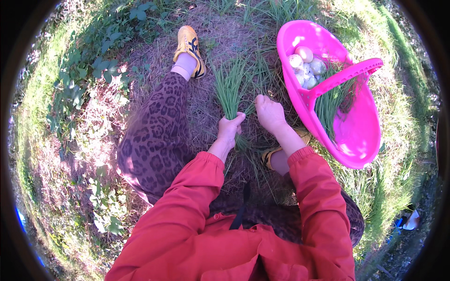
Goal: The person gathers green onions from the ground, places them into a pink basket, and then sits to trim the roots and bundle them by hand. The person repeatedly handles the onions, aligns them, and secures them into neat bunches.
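Observation:
My left hand (230, 129) is closed around a bundle of long green grass-like leaves (230, 89), which fan out ahead of it, with the lower ends showing below the fist. To its right my right hand (270, 111) is curled, thumb and fingers pinched together beside some thin green blades; whether it grips one of them is too small to tell. A bright pink plastic basket (357, 140) with an arched handle (346, 78) lies right of my right hand. Inside it are more long green leaves (327, 105) and several round pale items (309, 70), some seemingly in clear wrap.
Dry, matted grass (211, 105) covers the ground between my legs. One yellow shoe (190, 49) is at the upper left, the other (268, 158) partly under my right arm. Leafy plants (105, 66) grow at the left, and taller grass (270, 14) stands ahead.

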A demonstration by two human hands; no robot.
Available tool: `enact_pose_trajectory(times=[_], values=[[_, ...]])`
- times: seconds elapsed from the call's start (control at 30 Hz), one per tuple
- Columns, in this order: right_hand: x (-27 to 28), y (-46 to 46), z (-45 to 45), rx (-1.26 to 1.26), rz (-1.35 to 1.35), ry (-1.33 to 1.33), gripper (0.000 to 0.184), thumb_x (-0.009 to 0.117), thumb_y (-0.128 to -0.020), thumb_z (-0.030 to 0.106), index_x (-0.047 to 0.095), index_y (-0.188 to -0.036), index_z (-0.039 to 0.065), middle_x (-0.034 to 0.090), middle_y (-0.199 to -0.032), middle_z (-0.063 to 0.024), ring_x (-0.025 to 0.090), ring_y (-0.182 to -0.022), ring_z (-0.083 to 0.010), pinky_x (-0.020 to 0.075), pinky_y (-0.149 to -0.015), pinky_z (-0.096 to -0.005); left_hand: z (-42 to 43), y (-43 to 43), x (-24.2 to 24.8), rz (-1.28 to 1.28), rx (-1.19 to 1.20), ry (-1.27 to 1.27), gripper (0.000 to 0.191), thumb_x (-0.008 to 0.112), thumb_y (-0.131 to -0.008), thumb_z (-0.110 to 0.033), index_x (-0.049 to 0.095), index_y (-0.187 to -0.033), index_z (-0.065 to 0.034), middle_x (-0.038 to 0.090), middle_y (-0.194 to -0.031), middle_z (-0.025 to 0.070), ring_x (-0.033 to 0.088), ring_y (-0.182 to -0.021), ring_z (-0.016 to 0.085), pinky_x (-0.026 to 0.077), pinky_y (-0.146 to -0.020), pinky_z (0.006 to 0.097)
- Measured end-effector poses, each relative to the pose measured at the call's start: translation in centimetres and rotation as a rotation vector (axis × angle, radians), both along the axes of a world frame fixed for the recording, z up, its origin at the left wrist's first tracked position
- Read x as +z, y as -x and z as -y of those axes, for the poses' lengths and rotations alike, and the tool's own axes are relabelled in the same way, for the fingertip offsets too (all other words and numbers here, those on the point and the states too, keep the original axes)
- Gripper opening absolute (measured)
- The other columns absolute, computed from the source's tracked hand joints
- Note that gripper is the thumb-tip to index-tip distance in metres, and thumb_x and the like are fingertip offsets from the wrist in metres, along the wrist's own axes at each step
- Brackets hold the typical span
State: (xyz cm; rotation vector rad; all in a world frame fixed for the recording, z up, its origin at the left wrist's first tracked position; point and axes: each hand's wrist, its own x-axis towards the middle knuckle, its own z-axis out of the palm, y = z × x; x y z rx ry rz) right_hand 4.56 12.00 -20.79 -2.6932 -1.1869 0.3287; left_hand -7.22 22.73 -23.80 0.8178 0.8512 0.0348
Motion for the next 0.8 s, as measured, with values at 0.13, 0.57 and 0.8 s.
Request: enact_pose_trajectory(times=[0.13,0.57,0.8], values=[[0.2,1.0,-1.9,-0.549,-0.238,-0.157,0.024,0.045,-0.09,0.022,0.049,-0.097,-0.001,0.063,-0.086,-0.0232,0.063,-0.08,-0.0382,0.0481,-0.075,-0.0463,-0.2,0.0,0.2,0.002,0.008,0.041,0.013,0.067,-0.081,-0.014,0.056,-0.087,-0.0108,0.041,-0.06,-0.0074,0.034,-0.046,0.005,0.03,-0.046,0.0222],[1.5,-1.5,-0.3,-0.742,-0.191,-0.235,0.027,0.053,-0.087,0.032,0.062,-0.097,0.007,0.065,-0.089,-0.0153,0.062,-0.087,-0.0343,0.0467,-0.075,-0.0441,-0.1,0.1,0.5,0.076,0.055,0.167,0.015,0.068,-0.081,-0.016,0.055,-0.088,-0.012,0.043,-0.064,-0.0069,0.035,-0.047,0.005,0.031,-0.046,0.0239],[-0.8,-2.5,0.3,-0.722,-0.255,-0.402,0.014,0.06,-0.083,0.021,0.064,-0.092,0.011,0.062,-0.085,-0.0127,0.061,-0.082,-0.0298,0.0468,-0.072,-0.0406,-0.1,0.1,0.8,0.127,0.025,0.21,0.016,0.066,-0.082,-0.018,0.053,-0.089,-0.0138,0.041,-0.062,-0.0064,0.037,-0.048,0.006,0.031,-0.048,0.0227]])
